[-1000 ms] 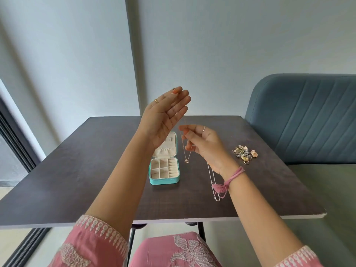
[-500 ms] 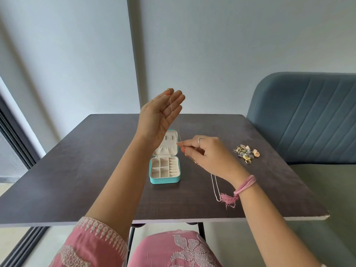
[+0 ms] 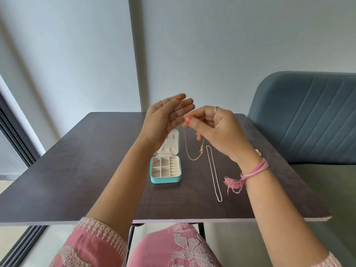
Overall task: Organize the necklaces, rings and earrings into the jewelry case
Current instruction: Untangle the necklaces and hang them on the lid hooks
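The right hand [image 3: 215,130] pinches a thin rose-gold necklace [image 3: 192,151] between thumb and fingers, held above the dark table [image 3: 77,180]; the chain hangs in a loop with its pendant just below the hand. The left hand [image 3: 165,120] is raised, fingers straight; the chain's upper end seems to run over its fingertips. A silver necklace [image 3: 214,174] lies stretched on the table, right of the open turquoise jewelry case [image 3: 165,179], whose compartments show pale lining.
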A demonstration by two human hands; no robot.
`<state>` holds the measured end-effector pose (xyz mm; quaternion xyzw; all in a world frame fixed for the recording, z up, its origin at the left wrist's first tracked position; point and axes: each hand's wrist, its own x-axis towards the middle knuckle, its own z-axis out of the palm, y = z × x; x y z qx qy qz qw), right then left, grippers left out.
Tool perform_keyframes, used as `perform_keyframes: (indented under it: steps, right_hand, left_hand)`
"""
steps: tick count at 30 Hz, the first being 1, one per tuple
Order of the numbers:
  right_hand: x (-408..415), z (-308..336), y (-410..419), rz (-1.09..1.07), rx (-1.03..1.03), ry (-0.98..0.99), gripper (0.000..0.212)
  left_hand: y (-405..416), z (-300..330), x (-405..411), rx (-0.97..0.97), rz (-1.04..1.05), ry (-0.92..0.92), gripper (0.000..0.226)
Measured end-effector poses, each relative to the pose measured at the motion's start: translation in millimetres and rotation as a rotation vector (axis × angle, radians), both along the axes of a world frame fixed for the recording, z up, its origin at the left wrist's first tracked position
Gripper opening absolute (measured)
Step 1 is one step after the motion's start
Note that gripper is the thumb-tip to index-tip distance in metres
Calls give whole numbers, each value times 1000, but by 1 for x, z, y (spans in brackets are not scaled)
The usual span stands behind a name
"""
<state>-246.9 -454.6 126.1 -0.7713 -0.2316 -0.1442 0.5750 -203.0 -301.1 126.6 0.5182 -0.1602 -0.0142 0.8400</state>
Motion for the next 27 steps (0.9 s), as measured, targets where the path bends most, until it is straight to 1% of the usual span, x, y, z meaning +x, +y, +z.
perform_keyframes:
  steps: [3,5,9,11,14,17,20,27]
  right_hand:
    - [0,0,-1,-8,-6,-23,5]
    - [-1,-1,0,34,-19,-3,2]
    - [-3,-2,3,143,-31,46,2]
    - [-2,1,3,155,-14,58,5]
    - [4,9,2,144,51,64,10]
    - [14,15,1,145,153,94,9]
    - [20,19,0,125,259,165,7]
    - [22,15,0,107,390,303,7]
  left_hand:
    - [0,-2,2,-11,29,14,26]
    - [-1,-3,4,-8,52,36,25]
    - [-4,-4,3,1,44,58,22]
    - [-4,-4,2,30,33,47,22]
    - [-3,-6,0,85,8,30,28]
    - [-2,-7,-4,130,-54,1,29]
    - [0,-8,-7,171,-95,-22,30]
    - [4,-13,-10,178,-125,-18,33]
